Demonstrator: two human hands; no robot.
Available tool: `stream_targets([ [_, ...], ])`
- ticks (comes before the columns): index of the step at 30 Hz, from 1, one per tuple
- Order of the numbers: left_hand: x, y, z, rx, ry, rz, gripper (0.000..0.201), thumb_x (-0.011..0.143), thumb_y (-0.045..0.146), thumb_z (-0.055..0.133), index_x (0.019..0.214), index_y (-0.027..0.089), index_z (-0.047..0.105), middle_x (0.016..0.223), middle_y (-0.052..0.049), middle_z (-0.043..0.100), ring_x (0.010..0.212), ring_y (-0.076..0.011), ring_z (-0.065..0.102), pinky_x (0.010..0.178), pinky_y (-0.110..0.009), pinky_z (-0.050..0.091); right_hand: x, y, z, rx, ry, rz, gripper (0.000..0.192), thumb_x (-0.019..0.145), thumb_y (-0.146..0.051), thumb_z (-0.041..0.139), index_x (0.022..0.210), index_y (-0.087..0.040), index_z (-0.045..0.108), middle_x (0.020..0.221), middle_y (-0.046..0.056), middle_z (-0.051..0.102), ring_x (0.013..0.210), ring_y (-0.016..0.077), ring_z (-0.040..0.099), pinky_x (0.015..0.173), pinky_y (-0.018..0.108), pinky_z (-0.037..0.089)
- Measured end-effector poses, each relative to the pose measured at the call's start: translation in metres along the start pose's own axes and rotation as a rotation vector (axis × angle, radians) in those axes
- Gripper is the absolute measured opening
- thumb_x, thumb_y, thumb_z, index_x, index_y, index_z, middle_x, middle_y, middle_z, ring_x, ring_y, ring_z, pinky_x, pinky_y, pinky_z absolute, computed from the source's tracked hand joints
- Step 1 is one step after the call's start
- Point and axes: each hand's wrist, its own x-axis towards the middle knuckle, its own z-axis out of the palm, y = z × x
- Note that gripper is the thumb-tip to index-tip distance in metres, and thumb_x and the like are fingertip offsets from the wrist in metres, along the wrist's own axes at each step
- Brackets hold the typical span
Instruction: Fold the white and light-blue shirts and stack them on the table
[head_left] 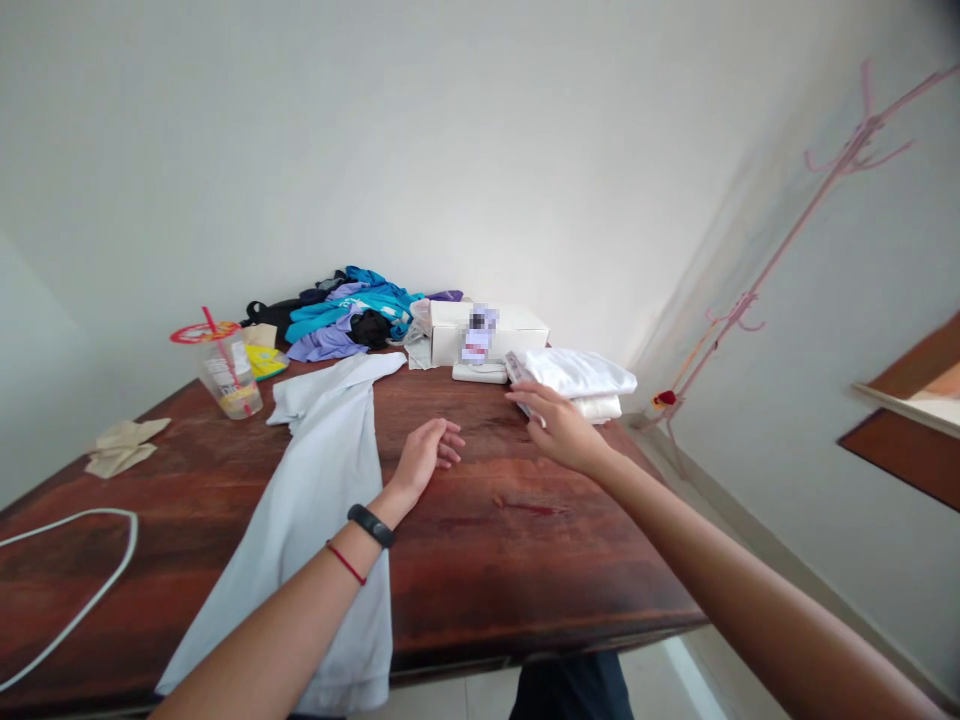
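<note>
My left hand [424, 455] hovers just above the dark wooden table [510, 540], fingers loosely curled, holding nothing, beside the right edge of a pale blue shirt [315, 500] spread flat. A black band and a red string circle that wrist. My right hand [555, 425] reaches to the far right of the table and touches the near edge of a stack of folded white garments [581, 378]. Whether its fingers grip the stack is unclear.
A heap of blue, purple and black clothes [349, 315] lies at the back by the wall. Next to it stand a white box [487, 330], a plastic cup with a red straw [225, 375], a beige cloth [124, 445] and a white cable [90, 590]. A pink coat stand [757, 290] leans at right.
</note>
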Motion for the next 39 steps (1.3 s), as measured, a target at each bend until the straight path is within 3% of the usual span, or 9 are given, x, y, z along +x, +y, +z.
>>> stream_targets([
  [2, 0.0, 0.0, 0.0, 0.053, -0.023, 0.033, 0.038, 0.087, 0.053, 0.058, 0.094, 0.016, 0.065, 0.083, -0.005, 0.07, 0.059, -0.014, 0.063, 0.054, -0.023, 0.045, 0.006, -0.03, 0.026, 0.212, -0.099, -0.079, 0.049, 0.082, -0.006, 0.046, 0.122, -0.02, 0.069, 0.117, 0.01, 0.073, 0.108, 0.0233, 0.068, 0.099, 0.037, 0.052],
  [5, -0.002, 0.0, -0.001, 0.222, -0.054, 0.174, 0.031, 0.089, 0.048, 0.058, 0.085, 0.018, 0.064, 0.079, -0.003, 0.067, 0.066, -0.0161, 0.062, 0.059, -0.024, 0.046, 0.01, -0.056, 0.07, 0.38, -0.102, -0.043, 0.033, 0.084, -0.008, 0.048, 0.106, -0.021, 0.069, 0.095, 0.006, 0.075, 0.086, 0.0198, 0.07, 0.083, 0.03, 0.052],
  [8, -0.005, 0.001, -0.002, 0.423, -0.059, 0.333, 0.028, 0.095, 0.04, 0.054, 0.077, 0.019, 0.062, 0.075, -0.001, 0.064, 0.075, -0.018, 0.06, 0.072, -0.027, 0.047, 0.006, -0.06, 0.103, 0.532, 0.0, 0.093, 0.022, 0.083, -0.009, 0.049, 0.095, -0.022, 0.063, 0.085, 0.003, 0.072, 0.077, 0.0187, 0.068, 0.075, 0.027, 0.05],
  [10, -0.006, 0.002, -0.002, 0.504, -0.076, 0.37, 0.028, 0.098, 0.037, 0.05, 0.078, 0.02, 0.062, 0.074, -0.001, 0.064, 0.076, -0.0184, 0.06, 0.076, -0.028, 0.046, 0.0, -0.054, 0.113, 0.684, 0.005, 0.172, 0.018, 0.082, -0.01, 0.049, 0.089, -0.022, 0.06, 0.08, 0.001, 0.071, 0.07, 0.0166, 0.066, 0.07, 0.026, 0.05],
  [15, -0.009, 0.001, 0.002, 0.587, -0.149, 0.385, 0.025, 0.099, 0.034, 0.048, 0.091, 0.021, 0.067, 0.087, -0.003, 0.071, 0.084, -0.0209, 0.065, 0.08, -0.029, 0.047, -0.009, -0.041, 0.113, 0.93, -0.048, 0.324, 0.015, 0.079, -0.013, 0.049, 0.08, -0.021, 0.062, 0.074, 0.0, 0.07, 0.055, 0.013, 0.062, 0.057, 0.024, 0.049],
  [18, -0.01, 0.003, 0.002, 0.601, -0.137, 0.386, 0.023, 0.099, 0.034, 0.049, 0.093, 0.021, 0.069, 0.09, -0.003, 0.073, 0.086, -0.0214, 0.066, 0.081, -0.029, 0.049, -0.008, -0.039, 0.11, 0.946, -0.037, 0.333, 0.016, 0.077, -0.015, 0.049, 0.081, -0.02, 0.064, 0.074, 0.0, 0.07, 0.054, 0.0128, 0.062, 0.057, 0.024, 0.05],
  [25, -0.009, 0.007, 0.001, 0.632, -0.022, 0.384, 0.02, 0.097, 0.033, 0.054, 0.096, 0.021, 0.07, 0.092, -0.005, 0.076, 0.088, -0.0229, 0.07, 0.082, -0.032, 0.051, -0.005, -0.02, 0.108, 0.954, -0.055, 0.353, 0.035, 0.077, -0.02, 0.049, 0.103, -0.017, 0.073, 0.076, 0.001, 0.072, 0.051, 0.011, 0.061, 0.055, 0.023, 0.05],
  [33, -0.006, -0.002, -0.003, 0.665, -0.032, 0.4, 0.019, 0.096, 0.031, 0.056, 0.1, 0.021, 0.072, 0.095, -0.006, 0.077, 0.09, -0.0237, 0.072, 0.083, -0.033, 0.053, -0.004, -0.009, 0.111, 0.98, -0.039, 0.402, 0.036, 0.074, -0.022, 0.051, 0.098, -0.015, 0.076, 0.075, 0.002, 0.074, 0.049, 0.0112, 0.06, 0.053, 0.023, 0.05],
  [39, -0.007, 0.003, -0.003, 0.649, -0.002, 0.417, 0.019, 0.096, 0.032, 0.057, 0.097, 0.021, 0.073, 0.092, -0.006, 0.077, 0.088, -0.0235, 0.072, 0.083, -0.033, 0.053, -0.004, -0.013, 0.107, 1.026, -0.077, 0.386, 0.034, 0.075, -0.024, 0.054, 0.097, -0.015, 0.078, 0.074, 0.003, 0.074, 0.051, 0.0114, 0.06, 0.053, 0.023, 0.051],
])
